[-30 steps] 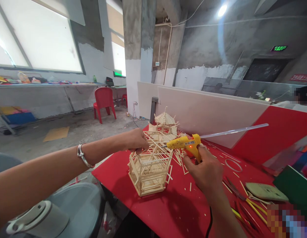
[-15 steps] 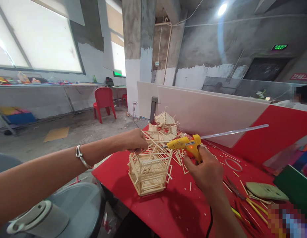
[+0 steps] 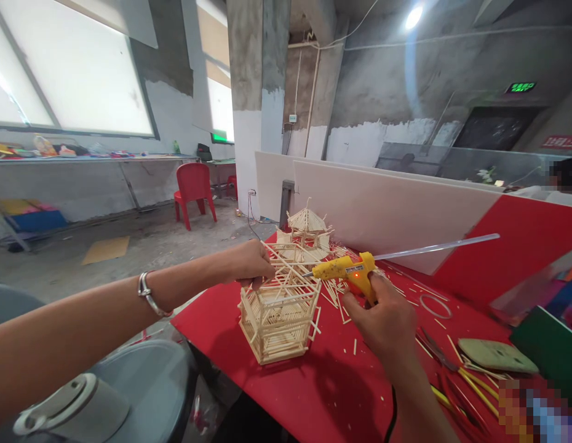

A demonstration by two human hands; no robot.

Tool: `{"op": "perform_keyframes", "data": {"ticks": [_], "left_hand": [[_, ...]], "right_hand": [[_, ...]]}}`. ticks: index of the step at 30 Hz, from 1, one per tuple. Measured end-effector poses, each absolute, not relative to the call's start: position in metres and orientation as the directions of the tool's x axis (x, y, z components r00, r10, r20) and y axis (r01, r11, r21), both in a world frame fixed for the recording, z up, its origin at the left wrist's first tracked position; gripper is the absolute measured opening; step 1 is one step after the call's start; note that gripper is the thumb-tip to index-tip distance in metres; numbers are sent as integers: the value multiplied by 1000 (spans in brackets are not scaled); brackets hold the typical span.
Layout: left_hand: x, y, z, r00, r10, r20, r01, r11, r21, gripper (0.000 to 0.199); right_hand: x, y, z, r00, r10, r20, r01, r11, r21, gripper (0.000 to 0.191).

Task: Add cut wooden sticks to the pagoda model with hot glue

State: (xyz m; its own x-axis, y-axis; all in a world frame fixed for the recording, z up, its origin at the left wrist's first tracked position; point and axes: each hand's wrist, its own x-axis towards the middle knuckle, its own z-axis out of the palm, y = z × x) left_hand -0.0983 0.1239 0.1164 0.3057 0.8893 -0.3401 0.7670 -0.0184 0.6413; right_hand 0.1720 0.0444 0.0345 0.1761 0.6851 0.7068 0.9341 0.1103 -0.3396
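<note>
My right hand (image 3: pixel 382 314) is wrapped round the handle of a yellow hot glue gun (image 3: pixel 344 269). A clear glue stick (image 3: pixel 438 247) juts from the gun's back, and an orange light glows on its side. The nozzle points left, close to the upper sticks of a model house frame (image 3: pixel 279 326) built from thin wooden sticks. At the frame's upper left is my left hand (image 3: pixel 251 263), closed with fingertips turned down; what they pinch is hidden. Behind the frame stands a second stick model with a pointed roof (image 3: pixel 307 220).
Loose sticks are scattered over the red table (image 3: pixel 341 394). At right lie pliers (image 3: pixel 436 351), a green pouch (image 3: pixel 496 355) and a clear ring (image 3: pixel 436 306). A grey stool (image 3: pixel 152 381) holding a white container (image 3: pixel 83 406) stands lower left. White boards (image 3: pixel 382 197) line the table's back.
My left hand and forearm have shifted very slightly left. The glue gun has moved a touch, its nozzle still beside the frame's upper sticks.
</note>
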Motion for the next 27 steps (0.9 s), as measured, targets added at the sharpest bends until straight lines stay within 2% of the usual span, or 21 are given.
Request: {"op": "perform_keyframes", "data": {"ticks": [8, 27], "left_hand": [[-97, 123, 117, 299, 891, -342, 756, -3, 654, 13], [-84, 111, 127, 213, 880, -425, 708, 161, 688, 10]], "right_hand": [[174, 43, 33, 190, 711, 677, 932, 87, -353, 31], [176, 39, 32, 220, 731, 646, 914, 77, -398, 31]]}}
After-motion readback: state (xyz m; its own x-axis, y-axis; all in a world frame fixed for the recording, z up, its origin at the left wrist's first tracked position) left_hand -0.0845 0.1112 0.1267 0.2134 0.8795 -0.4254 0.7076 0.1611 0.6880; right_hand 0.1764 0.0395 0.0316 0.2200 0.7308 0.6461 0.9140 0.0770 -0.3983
